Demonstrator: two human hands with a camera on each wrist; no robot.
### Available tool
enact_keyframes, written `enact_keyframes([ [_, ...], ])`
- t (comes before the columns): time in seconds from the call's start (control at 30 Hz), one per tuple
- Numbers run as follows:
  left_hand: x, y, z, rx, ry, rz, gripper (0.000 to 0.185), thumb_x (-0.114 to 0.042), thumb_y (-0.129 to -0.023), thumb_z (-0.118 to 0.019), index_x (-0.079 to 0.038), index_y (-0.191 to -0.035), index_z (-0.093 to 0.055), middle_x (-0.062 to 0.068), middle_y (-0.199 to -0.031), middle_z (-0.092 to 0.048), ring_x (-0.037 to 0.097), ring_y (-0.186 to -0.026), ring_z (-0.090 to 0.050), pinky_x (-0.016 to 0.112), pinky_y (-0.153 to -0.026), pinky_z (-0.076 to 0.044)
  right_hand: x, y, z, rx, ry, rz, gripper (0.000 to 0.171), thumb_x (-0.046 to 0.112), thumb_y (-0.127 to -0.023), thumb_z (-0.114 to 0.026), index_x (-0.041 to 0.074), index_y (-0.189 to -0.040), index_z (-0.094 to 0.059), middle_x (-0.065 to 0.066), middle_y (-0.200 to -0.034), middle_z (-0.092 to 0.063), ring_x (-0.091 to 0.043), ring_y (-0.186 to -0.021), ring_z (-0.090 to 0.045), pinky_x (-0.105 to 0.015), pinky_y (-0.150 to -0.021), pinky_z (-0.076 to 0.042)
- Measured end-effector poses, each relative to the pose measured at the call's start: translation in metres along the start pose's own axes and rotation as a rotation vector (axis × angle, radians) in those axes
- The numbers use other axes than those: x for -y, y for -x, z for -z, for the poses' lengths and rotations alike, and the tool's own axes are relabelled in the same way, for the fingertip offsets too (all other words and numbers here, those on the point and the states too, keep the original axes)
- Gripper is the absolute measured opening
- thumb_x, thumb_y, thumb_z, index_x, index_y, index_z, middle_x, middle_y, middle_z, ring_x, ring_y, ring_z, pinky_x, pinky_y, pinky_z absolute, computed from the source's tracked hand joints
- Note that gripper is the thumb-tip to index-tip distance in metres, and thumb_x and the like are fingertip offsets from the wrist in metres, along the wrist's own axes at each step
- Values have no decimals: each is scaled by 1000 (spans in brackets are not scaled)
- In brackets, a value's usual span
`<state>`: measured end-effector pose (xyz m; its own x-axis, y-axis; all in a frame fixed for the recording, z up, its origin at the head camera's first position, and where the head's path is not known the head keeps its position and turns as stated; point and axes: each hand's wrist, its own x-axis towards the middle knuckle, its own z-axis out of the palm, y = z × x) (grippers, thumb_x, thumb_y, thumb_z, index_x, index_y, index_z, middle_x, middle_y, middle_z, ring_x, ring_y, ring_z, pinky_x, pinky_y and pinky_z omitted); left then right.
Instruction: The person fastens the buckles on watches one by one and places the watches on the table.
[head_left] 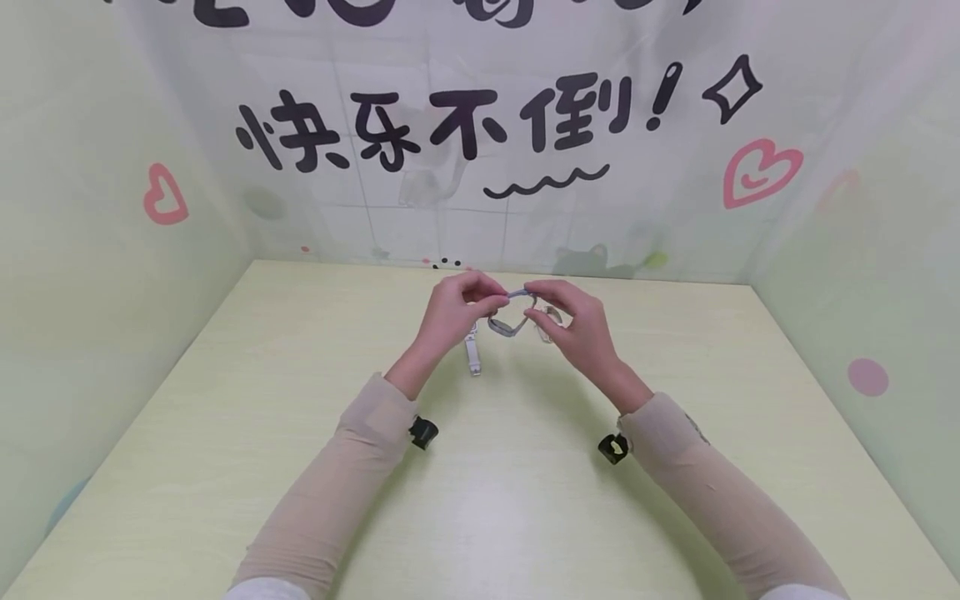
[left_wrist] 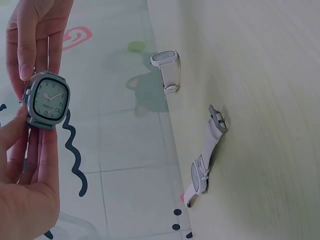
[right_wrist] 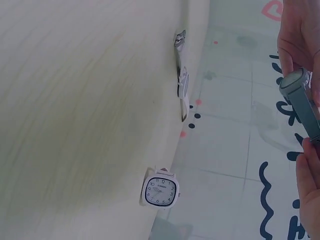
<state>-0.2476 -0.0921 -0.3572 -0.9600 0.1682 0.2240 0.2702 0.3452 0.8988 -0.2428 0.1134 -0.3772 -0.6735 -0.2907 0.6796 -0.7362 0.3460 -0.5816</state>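
Over the table (head_left: 525,500), the left hand (head_left: 453,310) and right hand (head_left: 576,321) each pinch the looped strap of a grey watch (head_left: 502,328), held crosswise between them and equally near both, its case toward the person. The left wrist view shows the numbered dial (left_wrist: 51,99), hidden from the head view.

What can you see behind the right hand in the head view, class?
Behind the right hand, parts of a white watch show on the table. The hand covers the rest of it in that view, and some tabletop too.
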Motion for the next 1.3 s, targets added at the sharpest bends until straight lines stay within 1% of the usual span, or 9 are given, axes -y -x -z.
enact_keyframes([
  [0.13,1,-1,0,-7,56,47,17,-14,-90,-74,-3,-102,-71,15,-99,-73,19,-84,-70,25,-78,-61,-2,3,0,1,13,30,45,1,-81,-80,-2,-124,-66,-17,-121,-71,-30,-115,-67,-26,-104,-52],
  [0.3,0,-3,-1,-10,174,135,19,-11,-92,-71,2,-105,-69,20,-105,-72,36,-98,-72,28,-82,-62,-4,7,0,49,37,47,63,4,-76,-85,0,-134,-60,-16,-132,-65,-30,-124,-61,-37,-106,-51],
  [0.37,-1,-3,-2,-13,206,173,19,-10,-93,-70,4,-107,-69,22,-108,-72,38,-102,-71,28,-82,-62,-5,7,-1,78,47,41,70,6,-75,-86,1,-138,-56,-16,-137,-62,-30,-128,-59,-41,-108,-50],
  [0.6,-2,-3,-2,-19,320,286,23,-11,-94,-69,3,-112,-68,20,-110,-72,11,-86,-71,28,-84,-61,-6,6,-4,104,71,32,71,3,-79,-83,-1,-142,-51,-18,-141,-58,-31,-132,-55,-42,-111,-47],
  [0.67,-2,-2,-2,-16,337,297,24,-12,-94,-69,3,-113,-67,19,-109,-72,10,-87,-71,28,-85,-61,-5,6,-4,95,67,30,69,2,-80,-82,-1,-141,-51,-18,-140,-59,-32,-132,-55,-41,-111,-47],
  [0.8,-5,-1,-1,12,358,299,26,-13,-95,-68,3,-115,-67,19,-112,-72,11,-90,-72,27,-86,-60,-3,3,-4,75,29,1,65,1,-82,-79,-3,-141,-51,-20,-140,-59,-33,-132,-56,-38,-110,-47],
  [0.93,-6,0,1,75,370,272,28,-10,-96,-65,2,-121,-67,21,-121,-70,18,-102,-72,27,-92,-58,-3,1,-2,62,-39,-98,62,1,-85,-76,-3,-142,-50,-20,-142,-57,-33,-132,-56,-33,-110,-47],
  [1.13,-6,3,8,203,289,180,39,-4,-96,-63,-2,-135,-60,17,-133,-65,26,-124,-64,31,-104,-53,-5,0,2,61,-148,-246,60,1,-90,-71,-2,-145,-47,-20,-146,-53,-33,-135,-53,-29,-111,-44],
  [1.3,-5,2,9,241,268,142,43,-3,-95,-64,0,-137,-56,18,-137,-62,28,-127,-61,34,-106,-51,-2,-2,5,88,-199,-328,58,4,-92,-69,-1,-145,-46,-20,-147,-52,-33,-136,-52,-30,-111,-45],
])
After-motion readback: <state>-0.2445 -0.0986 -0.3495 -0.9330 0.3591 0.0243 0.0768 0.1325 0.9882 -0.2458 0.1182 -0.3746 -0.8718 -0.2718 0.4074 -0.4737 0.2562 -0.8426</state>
